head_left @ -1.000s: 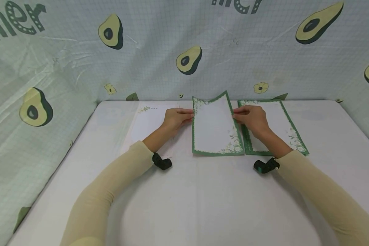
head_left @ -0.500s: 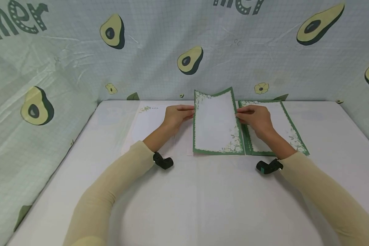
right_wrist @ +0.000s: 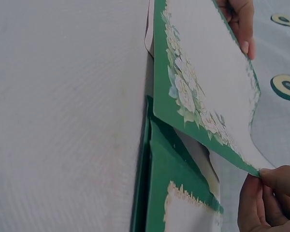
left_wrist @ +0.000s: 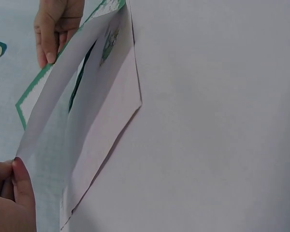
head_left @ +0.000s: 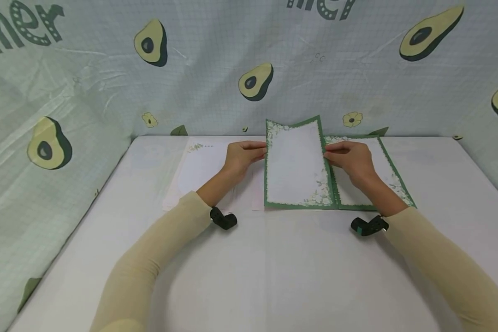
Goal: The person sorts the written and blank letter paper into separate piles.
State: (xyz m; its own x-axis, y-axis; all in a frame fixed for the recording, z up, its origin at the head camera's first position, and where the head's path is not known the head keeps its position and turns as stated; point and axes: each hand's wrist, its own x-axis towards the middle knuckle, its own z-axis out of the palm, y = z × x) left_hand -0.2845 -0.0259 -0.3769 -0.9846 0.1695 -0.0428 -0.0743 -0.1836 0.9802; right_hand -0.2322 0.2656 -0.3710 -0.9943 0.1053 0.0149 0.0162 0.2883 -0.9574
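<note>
A sheet of paper (head_left: 296,166) with a green floral border is raised off the table, its top edge bowed. My left hand (head_left: 242,159) pinches its left edge between thumb and fingers. On the opposite edge, my right hand (head_left: 352,161) pinches it the same way. Under and beside my right hand lies a stack of similar green-bordered sheets (head_left: 377,166). Beside my left hand a white sheet (head_left: 203,161) with a small floral print lies flat. In the right wrist view the lower corner of the raised sheet (right_wrist: 203,87) overhangs the green stack (right_wrist: 183,164).
The white table (head_left: 265,267) extends toward me. A curtain (head_left: 199,78) printed with avocados hangs right behind the table's back edge. Pale pink paper (head_left: 257,193) shows on the table just left of the raised sheet.
Both hands have shifted slightly right with the raised sheet. Its right edge has come over the left border of the green stack, and its top stands a little higher.
</note>
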